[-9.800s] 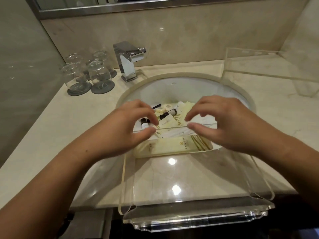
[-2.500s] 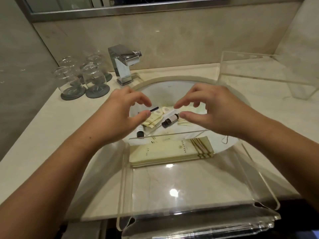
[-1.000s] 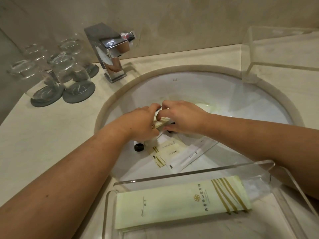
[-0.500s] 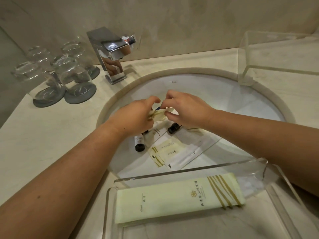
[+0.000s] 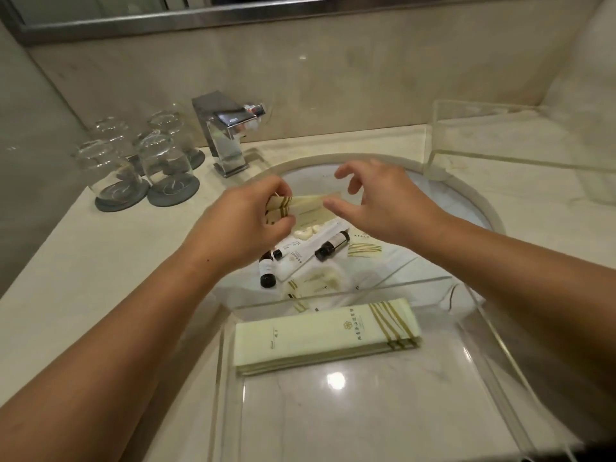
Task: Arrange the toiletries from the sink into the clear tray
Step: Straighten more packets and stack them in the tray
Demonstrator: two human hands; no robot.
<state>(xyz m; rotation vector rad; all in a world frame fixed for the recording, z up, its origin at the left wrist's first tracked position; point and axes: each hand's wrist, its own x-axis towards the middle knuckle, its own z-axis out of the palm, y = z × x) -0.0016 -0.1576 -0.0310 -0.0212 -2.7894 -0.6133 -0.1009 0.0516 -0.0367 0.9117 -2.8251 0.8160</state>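
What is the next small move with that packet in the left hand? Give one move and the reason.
Probably carry the cream packet back to the clear tray and lay it beside the long cream box. The left hand pinches its striped end above the sink, the right hand is open beside it, and most of the tray floor is bare.

one head-worn view looks forward and down, close over the sink (image 5: 466, 208); its edges seem slightly warped.
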